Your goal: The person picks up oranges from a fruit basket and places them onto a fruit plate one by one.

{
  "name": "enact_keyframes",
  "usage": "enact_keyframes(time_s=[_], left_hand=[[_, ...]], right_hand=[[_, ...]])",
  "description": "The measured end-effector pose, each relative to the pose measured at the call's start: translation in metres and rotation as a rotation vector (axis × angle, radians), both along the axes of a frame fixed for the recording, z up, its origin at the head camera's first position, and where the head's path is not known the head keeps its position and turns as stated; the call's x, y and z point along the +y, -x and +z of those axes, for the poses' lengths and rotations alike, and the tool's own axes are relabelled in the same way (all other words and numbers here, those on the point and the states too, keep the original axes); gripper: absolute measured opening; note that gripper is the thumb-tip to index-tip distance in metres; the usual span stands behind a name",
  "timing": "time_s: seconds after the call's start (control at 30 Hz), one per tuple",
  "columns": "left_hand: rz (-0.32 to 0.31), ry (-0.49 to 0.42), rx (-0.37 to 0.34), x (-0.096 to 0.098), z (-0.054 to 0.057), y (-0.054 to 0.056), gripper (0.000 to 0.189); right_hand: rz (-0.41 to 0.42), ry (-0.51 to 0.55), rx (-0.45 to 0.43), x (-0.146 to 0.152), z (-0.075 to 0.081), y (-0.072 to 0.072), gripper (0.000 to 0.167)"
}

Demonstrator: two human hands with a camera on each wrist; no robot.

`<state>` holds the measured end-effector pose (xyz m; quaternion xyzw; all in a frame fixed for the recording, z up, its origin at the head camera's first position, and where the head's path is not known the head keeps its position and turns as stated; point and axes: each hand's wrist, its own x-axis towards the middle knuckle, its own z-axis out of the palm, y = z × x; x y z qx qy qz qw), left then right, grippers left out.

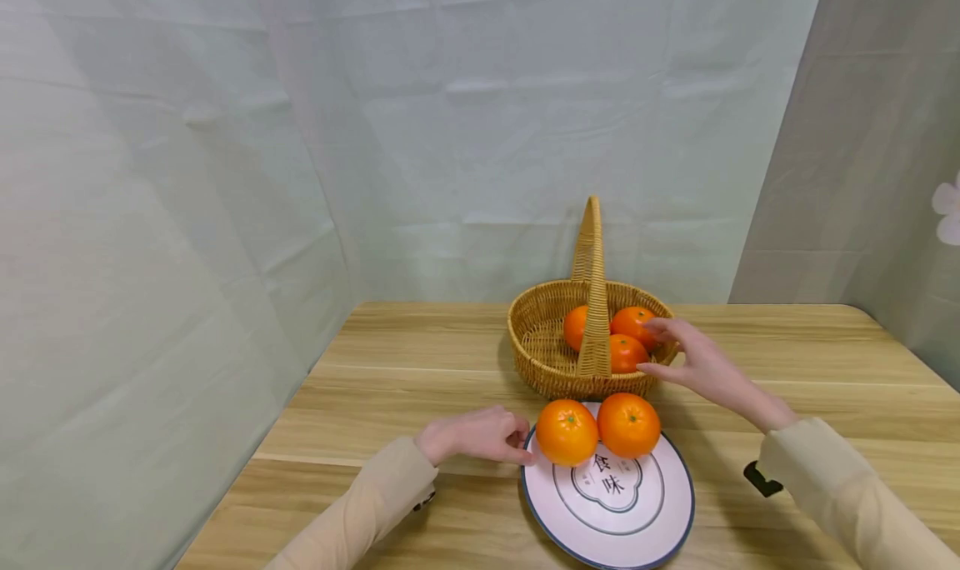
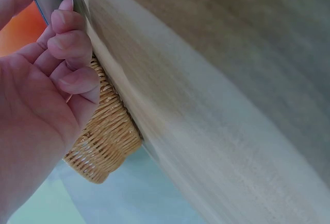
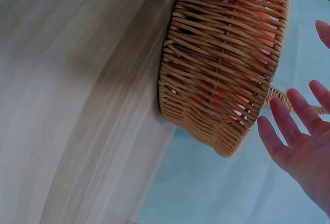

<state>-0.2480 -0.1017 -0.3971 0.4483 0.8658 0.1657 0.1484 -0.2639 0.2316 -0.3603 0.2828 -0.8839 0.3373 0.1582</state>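
Observation:
A white plate (image 1: 652, 512) with a dark blue rim and printed characters lies on the table, two oranges (image 1: 567, 432) side by side on its far part. My left hand (image 1: 480, 434) pinches the plate's left rim; in the left wrist view the thumb and fingertips are at its edge. Behind the plate stands a wicker basket (image 1: 551, 378) with a tall handle and three oranges (image 1: 628, 353) in it. Over the basket's right rim, my right hand (image 1: 697, 362) is spread beside those oranges. The right wrist view shows its fingers (image 3: 282, 121) apart, holding nothing.
The wood-grain table (image 1: 420, 362) extends to both sides of the plate and basket. Pale cloth (image 1: 487, 137) hangs behind the table and along its left side. The basket's handle (image 1: 594, 287) rises above the oranges.

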Motion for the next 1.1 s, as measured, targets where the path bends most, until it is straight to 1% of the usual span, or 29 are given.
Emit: enact_keyframes(time_s=[0.17,0.33,0.5,0.67,0.9,1.1], left_hand=[[0.001,-0.003,-0.006,0.0,0.0,0.0,0.024],[-0.001,0.002,-0.008,0.0,0.001,0.0,0.024],[0.002,0.004,-0.016,0.0,0.002,0.0,0.024],[0.002,0.002,-0.018,0.0,0.002,0.0,0.024],[-0.006,0.005,-0.004,-0.001,0.001,0.0,0.023],[-0.008,0.002,-0.003,0.0,0.0,0.0,0.023]], right_hand=[[0.009,-0.015,-0.031,-0.006,0.003,0.003,0.06],[0.023,-0.02,-0.041,-0.01,0.002,0.006,0.06],[0.011,-0.035,-0.046,-0.013,0.001,0.012,0.061],[0.016,-0.043,-0.061,-0.016,0.001,0.016,0.062],[-0.022,-0.099,-0.086,-0.019,0.002,0.02,0.063],[-0.022,-0.117,-0.085,-0.02,0.002,0.024,0.064]])
